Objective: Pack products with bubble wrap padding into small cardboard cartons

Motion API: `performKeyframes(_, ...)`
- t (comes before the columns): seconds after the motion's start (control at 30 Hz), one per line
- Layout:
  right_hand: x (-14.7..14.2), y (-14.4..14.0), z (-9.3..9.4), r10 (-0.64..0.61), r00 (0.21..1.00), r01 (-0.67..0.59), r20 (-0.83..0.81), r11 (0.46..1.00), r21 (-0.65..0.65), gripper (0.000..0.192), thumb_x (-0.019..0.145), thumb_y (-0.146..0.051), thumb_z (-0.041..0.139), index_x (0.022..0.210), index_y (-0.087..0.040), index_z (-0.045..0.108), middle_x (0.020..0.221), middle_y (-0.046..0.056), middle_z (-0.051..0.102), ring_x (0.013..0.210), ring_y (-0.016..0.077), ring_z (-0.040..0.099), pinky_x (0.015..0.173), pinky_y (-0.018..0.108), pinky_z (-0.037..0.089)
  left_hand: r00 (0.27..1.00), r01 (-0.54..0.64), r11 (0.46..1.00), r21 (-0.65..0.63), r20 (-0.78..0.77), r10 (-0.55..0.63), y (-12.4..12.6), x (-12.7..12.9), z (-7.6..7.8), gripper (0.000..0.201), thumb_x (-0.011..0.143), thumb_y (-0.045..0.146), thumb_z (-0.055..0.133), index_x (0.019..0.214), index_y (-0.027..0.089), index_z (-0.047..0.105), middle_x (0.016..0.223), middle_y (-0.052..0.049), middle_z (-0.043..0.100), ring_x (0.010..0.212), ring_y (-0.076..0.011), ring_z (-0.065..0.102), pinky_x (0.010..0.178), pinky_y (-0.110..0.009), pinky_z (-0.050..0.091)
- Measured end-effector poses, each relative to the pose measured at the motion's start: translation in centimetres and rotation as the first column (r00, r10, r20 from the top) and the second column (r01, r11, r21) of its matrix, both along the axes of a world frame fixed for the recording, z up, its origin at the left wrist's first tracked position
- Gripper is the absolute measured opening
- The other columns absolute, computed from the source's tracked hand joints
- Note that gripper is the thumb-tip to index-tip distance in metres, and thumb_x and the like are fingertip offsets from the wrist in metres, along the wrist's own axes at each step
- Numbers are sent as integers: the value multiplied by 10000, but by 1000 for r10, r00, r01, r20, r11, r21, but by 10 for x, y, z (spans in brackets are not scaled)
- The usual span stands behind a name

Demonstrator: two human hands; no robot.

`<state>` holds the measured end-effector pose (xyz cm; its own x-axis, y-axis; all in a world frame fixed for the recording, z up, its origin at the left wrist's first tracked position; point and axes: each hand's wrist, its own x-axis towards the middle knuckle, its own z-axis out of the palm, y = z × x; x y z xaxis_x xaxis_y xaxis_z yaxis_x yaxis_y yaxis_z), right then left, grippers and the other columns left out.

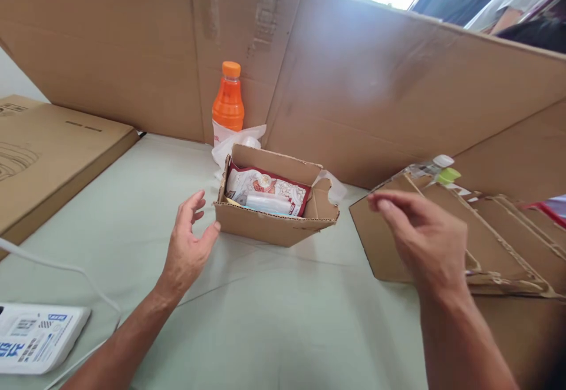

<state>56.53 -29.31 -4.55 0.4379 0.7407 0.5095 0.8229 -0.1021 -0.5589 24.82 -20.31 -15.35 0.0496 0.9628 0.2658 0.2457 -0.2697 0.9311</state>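
Open cardboard box (274, 225) lies just beside left hand (188, 245).

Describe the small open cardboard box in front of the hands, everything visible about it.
The small cardboard box is brown corrugated card with torn, ragged edges, top open, back flap raised. It sits upright on the pale green table. Inside lie a red and white printed packet and a pale object, unclear. The left hand, open, has its thumb at the box's left corner; contact is uncertain. The right hand is apart from it.

matt corrugated cardboard box (276, 225) (glossy plastic packets (265, 192) inside)
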Motion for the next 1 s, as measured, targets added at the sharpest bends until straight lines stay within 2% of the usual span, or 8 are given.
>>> performKeyframes(0.07, -4, -19, -41, -35, 972, 45, -232, 998, 38, 242, 861, -393, 640, 1004, -213, 717, 969, 76, 760, 875, 223, 708, 851, 420, 554, 997, 41, 996, -81, 66, -35, 4, 1, -9, 614, 864, 303, 652, 1447, 275, 459, 1499, -96, 486, 1324, -278, 519, 1091, -462, 455)
performKeyframes(0.2, -46, 0, -108, 176, 888, -228, -425, 971, -75, 511, 741, -438, 699, 1184, -193, 627, 1167, 124, 717, 969, 254, 682, 755, 382, 569, 973, 179, 976, -128, 172, -156, 15, 15, -17, 545, 826, 339, 662, 1344, 214, 545, 1318, -104, 620, 1233, -282, 578, 1071, -461, 458)
performKeyframes(0.33, -58, 8, -112, 123, 851, -177, -511, 982, -58, 458, 772, -460, 629, 1134, -180, 611, 1086, 110, 720, 866, 228, 663, 743, 372, 553, 969, 175, 973, -148, 201, -144, 9, 44, -9, 562, 777, 335, 656, 1305, 171, 558, 1229, -115, 659, 1176, -295, 612, 1029, -462, 486)
performKeyframes(0.5, -32, -62, -100, -35, 888, 6, -458, 998, -66, 411, 775, -537, 693, 1003, -202, 623, 964, 78, 717, 811, 228, 656, 697, 348, 522, 940, 327, 942, -78, 126, -316, -41, 65, -4, 642, 756, 264, 648, 1378, 175, 518, 1321, -127, 630, 1256, -291, 565, 1107, -468, 429)
performKeyframes(0.63, -49, -70, -109, 52, 902, -83, -429, 995, -53, 399, 808, -520, 686, 1064, -218, 637, 961, 58, 714, 853, 227, 646, 746, 347, 524, 966, 257, 957, -137, 72, -250, -76, 26, -17, 566, 804, 236, 611, 1361, 186, 522, 1312, -131, 625, 1242, -277, 575, 1053, -450, 482)
performKeyframes(0.8, -100, 0, -126, 384, 756, -421, -530, 905, 55, 446, 820, -514, 674, 1148, -220, 608, 1115, 74, 712, 975, 235, 651, 873, 379, 528, 994, 4, 1000, 7, -108, -3, -83, -60, -25, 572, 838, 314, 661, 1384, 230, 509, 1346, -124, 576, 1236, -285, 573, 1001, -460, 519)
performKeyframes(0.9, -120, 28, -133, 431, 722, -486, -542, 873, 46, 488, 836, -536, 643, 1197, -214, 582, 1193, 95, 688, 1072, 250, 630, 912, 399, 517, 989, -57, 997, 48, -135, 63, -69, -93, -26, 812, 786, 438, 754, 1492, 283, 387, 1535, -144, 399, 1400, -336, 435, 1074, -528, 469)
performKeyframes(1.0, -129, 32, -139, 374, 723, -474, -581, 880, -24, 535, 853, -560, 611, 1250, -205, 551, 1208, 112, 671, 1085, 255, 622, 850, 382, 539, 997, 13, 998, -58, -70, -17, -44, -104, -30, 1169, 673, 514, 842, 1589, 321, 143, 1660, -159, 169, 1511, -377, 261, 1118, -567, 422)
